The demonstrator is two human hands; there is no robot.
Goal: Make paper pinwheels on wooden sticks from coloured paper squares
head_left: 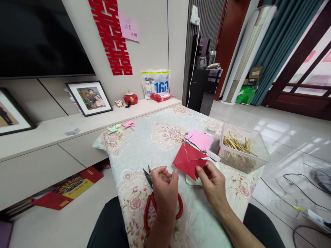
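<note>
My right hand (214,179) pinches the near right edge of a red paper square (185,158) with slits cut in from its corners. Close to the paper's left corner is my left hand (165,182), loosely curled, thumb apart from the fingers, with nothing visible in it. Under that hand and wrist lie red-handled scissors (146,215), blades slightly apart and partly hidden. Beyond the red square sits a stack of coloured paper squares (199,138), pink on top. Pale paper sheets (193,181) show beneath the red one.
A clear plastic box (258,151) of thin sticks (239,146) stands on the right of the flowered tablecloth (139,148). A pink pinwheel (128,124) and a green pinwheel (114,128) lie at the far left. Behind runs a white cabinet (51,137) with a framed photo (89,98).
</note>
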